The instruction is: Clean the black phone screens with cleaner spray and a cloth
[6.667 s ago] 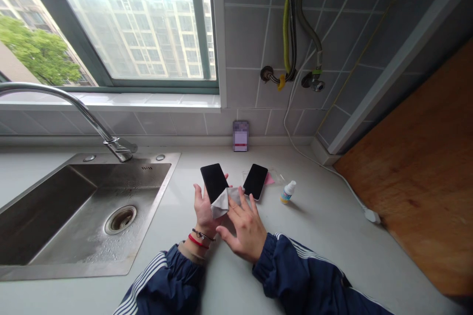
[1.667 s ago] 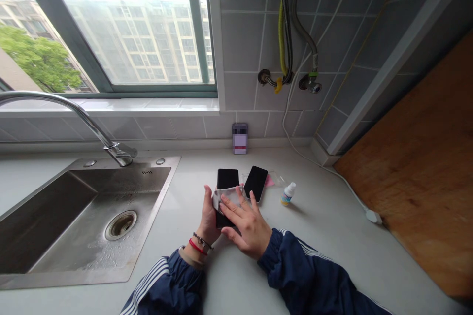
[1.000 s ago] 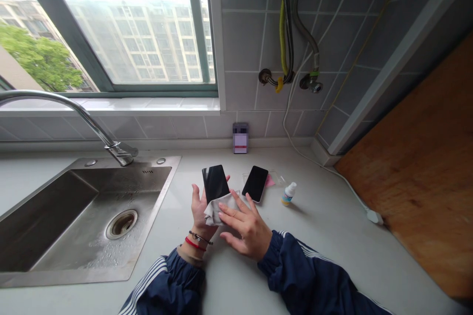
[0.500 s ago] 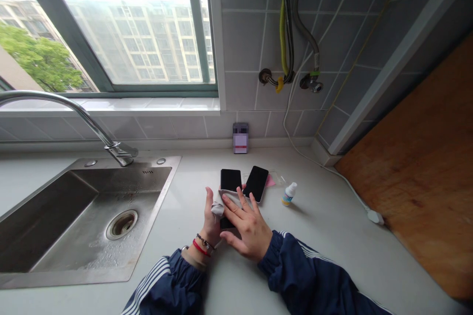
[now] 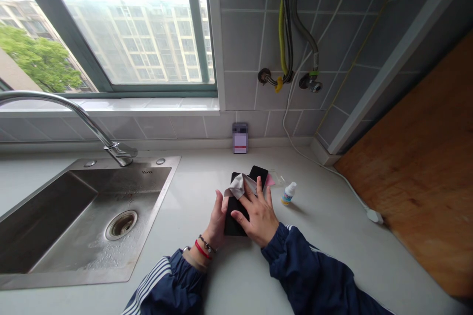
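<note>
A flat, black-screened device (image 5: 236, 226), by its shape a small tablet, is tilted in my left hand (image 5: 215, 224). That hand grips its left edge, with the thumb up along the side and the other fingers hidden beneath. My right hand (image 5: 259, 216) lies over the screen, fingers spread, pressing a light grey cloth (image 5: 237, 187) against its upper part. Part of the cloth bunches up to the left of the fingertips. Just behind lies a black phone (image 5: 259, 173), partly covered by the cloth and my right hand.
Right of the hands stands a small white bottle (image 5: 288, 194), near a clear and pink packet (image 5: 272, 178). Another phone (image 5: 240, 139) leans upright against the wall. At left are a steel sink (image 5: 155, 226) and faucet (image 5: 120, 152). A white cable with a plug (image 5: 375, 216) crosses the counter.
The cloth has slid from the middle of the tablet up toward its far end under my right hand. The tablet and both hands have shifted slightly right.
</note>
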